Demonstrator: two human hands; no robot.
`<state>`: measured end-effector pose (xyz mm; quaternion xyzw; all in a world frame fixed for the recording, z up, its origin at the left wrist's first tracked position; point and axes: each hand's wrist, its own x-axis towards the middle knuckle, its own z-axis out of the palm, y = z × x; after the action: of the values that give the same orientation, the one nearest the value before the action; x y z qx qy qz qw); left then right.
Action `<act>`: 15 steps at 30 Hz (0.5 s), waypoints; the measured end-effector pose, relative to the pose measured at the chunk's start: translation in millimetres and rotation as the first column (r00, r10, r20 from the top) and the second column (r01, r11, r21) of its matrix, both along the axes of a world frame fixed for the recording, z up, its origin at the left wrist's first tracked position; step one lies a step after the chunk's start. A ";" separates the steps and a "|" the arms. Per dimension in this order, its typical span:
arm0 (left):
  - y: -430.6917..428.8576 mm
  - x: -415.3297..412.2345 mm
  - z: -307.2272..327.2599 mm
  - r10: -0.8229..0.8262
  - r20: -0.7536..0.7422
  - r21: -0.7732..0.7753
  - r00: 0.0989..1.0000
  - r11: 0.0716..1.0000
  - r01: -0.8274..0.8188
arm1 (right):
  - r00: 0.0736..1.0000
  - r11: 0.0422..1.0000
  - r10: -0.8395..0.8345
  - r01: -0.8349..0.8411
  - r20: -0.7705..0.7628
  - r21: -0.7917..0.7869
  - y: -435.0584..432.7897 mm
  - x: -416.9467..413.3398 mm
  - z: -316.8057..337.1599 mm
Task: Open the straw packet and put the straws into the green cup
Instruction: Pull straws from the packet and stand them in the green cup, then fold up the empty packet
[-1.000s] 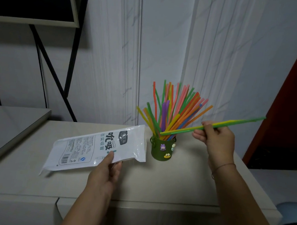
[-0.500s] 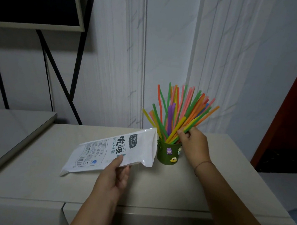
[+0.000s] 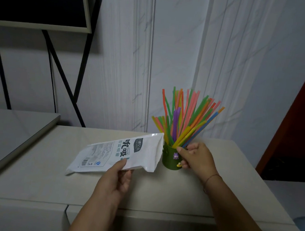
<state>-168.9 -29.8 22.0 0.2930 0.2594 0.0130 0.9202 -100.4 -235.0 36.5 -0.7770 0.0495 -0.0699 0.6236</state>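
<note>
Your left hand [image 3: 117,175] pinches the straw packet [image 3: 123,151] by its near edge. Your right hand [image 3: 196,157] curls round the green cup [image 3: 168,159], just right of the packet's mouth. Steady the cup and seat the straws [image 3: 185,118] fully before letting go.

Glossy white plastic straw packet [image 3: 121,153], smooth plastic straws [image 3: 187,119], matt green cup [image 3: 170,160], smooth beige tabletop [image 3: 158,195]

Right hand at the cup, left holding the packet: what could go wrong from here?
1. The straws fan out tall and wide above the small green cup; the right hand, pinching straws at its rim, might tip it on withdrawing.
2. The packet, pinched by the left hand, has its end right by the cup; swinging it could knock the cup over.
</note>
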 end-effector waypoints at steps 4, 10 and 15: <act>11.8 -10.9 10.1 -0.020 0.059 0.001 0.998 1.000 0.020 | 0.957 0.961 0.248 -0.262 -0.148 -0.088 -2.5 -22.1 10.4; 25.4 -37.1 51.0 -0.215 0.090 0.049 0.972 0.976 0.211 | 0.826 0.826 0.563 -0.564 -0.023 -0.023 18.6 -56.5 41.2; 13.3 -54.3 80.6 -0.337 0.114 0.022 0.935 0.941 0.337 | 0.810 0.833 0.553 -0.543 0.194 -0.108 39.7 -71.2 59.6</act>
<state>-223.2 -16.4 102.5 0.3327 0.1515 -0.1276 0.9220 -171.6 -195.3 96.1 -0.7603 -0.2465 0.0272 0.6003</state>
